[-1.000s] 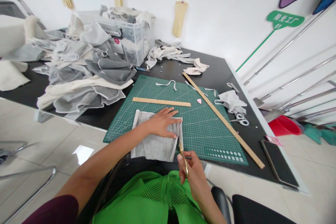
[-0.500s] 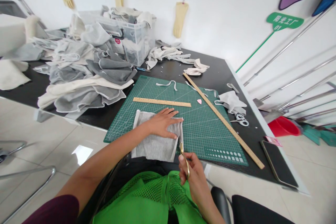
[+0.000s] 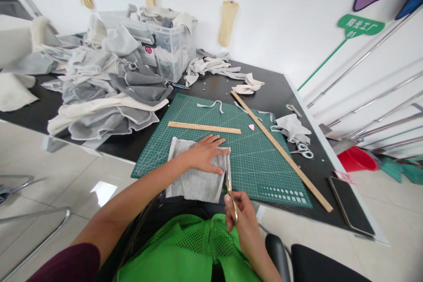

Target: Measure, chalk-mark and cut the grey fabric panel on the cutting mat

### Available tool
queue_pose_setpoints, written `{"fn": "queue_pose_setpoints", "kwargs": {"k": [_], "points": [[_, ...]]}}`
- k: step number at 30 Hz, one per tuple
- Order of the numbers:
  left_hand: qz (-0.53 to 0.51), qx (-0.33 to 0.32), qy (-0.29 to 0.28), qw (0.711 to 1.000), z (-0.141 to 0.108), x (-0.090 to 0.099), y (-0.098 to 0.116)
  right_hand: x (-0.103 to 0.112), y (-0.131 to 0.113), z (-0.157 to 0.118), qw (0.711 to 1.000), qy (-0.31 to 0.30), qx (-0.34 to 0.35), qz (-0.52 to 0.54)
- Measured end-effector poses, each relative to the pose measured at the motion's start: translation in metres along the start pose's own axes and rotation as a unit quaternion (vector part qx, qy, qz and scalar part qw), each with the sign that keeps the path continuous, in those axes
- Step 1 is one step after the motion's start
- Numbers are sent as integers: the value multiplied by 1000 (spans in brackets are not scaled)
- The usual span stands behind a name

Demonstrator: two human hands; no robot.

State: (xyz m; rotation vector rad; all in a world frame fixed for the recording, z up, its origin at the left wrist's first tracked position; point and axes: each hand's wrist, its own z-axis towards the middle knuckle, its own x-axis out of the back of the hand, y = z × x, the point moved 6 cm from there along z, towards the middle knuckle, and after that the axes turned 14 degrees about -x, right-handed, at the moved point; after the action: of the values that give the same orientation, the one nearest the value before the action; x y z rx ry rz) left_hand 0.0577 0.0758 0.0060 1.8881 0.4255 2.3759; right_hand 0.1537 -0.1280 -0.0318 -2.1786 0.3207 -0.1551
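A grey piece of fabric [image 3: 191,183] lies on the green cutting mat [image 3: 198,113] at its near edge, partly over the side towards me. My left hand [image 3: 206,155] rests flat on the fabric with its fingers spread. My right hand [image 3: 243,211] grips gold-handled scissors [image 3: 235,207], whose blades lie along the right edge of the fabric, pointing away from me. A narrow strip runs beside the blades on that side. Just beyond the fabric a short wooden ruler [image 3: 205,128] lies across the mat.
A long wooden ruler [image 3: 280,150] crosses the mat's right side. White-handled scissors [image 3: 304,151], fabric scraps [image 3: 292,128] and a phone [image 3: 350,205] lie to the right. A heap of grey cloth [image 3: 112,119] and a clear plastic box [image 3: 172,48] stand at the back left.
Both hands, the fabric and the scissors look almost the same as before. Only the camera view has shifted very slightly.
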Motion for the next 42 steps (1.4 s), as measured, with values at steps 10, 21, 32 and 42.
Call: {"fn": "queue_pose_setpoints", "kwargs": {"k": [10, 21, 32, 42], "points": [[3, 2, 2, 1000, 1, 0, 1, -2, -4, -4, 1000, -11, 9, -4], [11, -3, 3, 1000, 0, -2, -1, -5, -8, -7, 1000, -8, 3, 22], [27, 1, 1, 1000, 1, -2, 0, -4, -4, -7, 1000, -12, 10, 18], [25, 4, -4, 1000, 2, -4, -1, -3, -7, -9, 1000, -20, 8, 16]]}}
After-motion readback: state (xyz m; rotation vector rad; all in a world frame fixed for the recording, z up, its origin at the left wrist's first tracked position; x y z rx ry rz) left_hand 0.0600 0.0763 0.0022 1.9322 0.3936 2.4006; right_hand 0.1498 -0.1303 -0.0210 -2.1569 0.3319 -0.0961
